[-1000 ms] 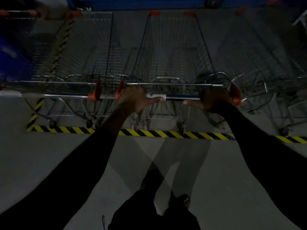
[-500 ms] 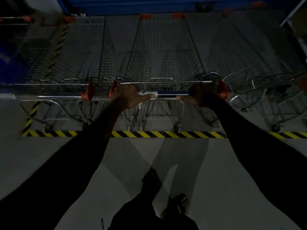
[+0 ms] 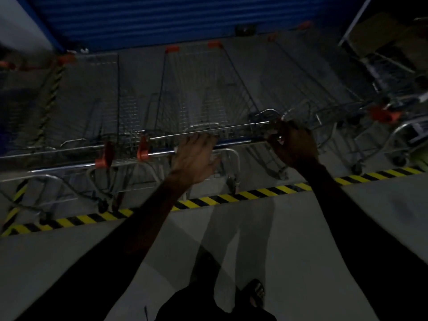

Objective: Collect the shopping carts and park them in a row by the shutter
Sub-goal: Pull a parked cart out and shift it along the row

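Three carts visible by shutter (image 3: 139, 17); both hands on middle cart (image 3: 199, 93) handle: left hand (image 3: 195, 158) fingers straight, right hand (image 3: 293, 147) clamped. Dim; outer carts cut off.

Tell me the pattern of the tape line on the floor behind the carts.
Diagonal yellow and black hazard stripes on the floor tape, clearest in the head view.

two bare forearms reach out of the dim light, left hand (image 3: 195, 156) and right hand (image 3: 293, 147) ungloved. below, dark trousers (image 3: 208, 304) and a dark open sandal (image 3: 254, 293) with pale strap markings show.
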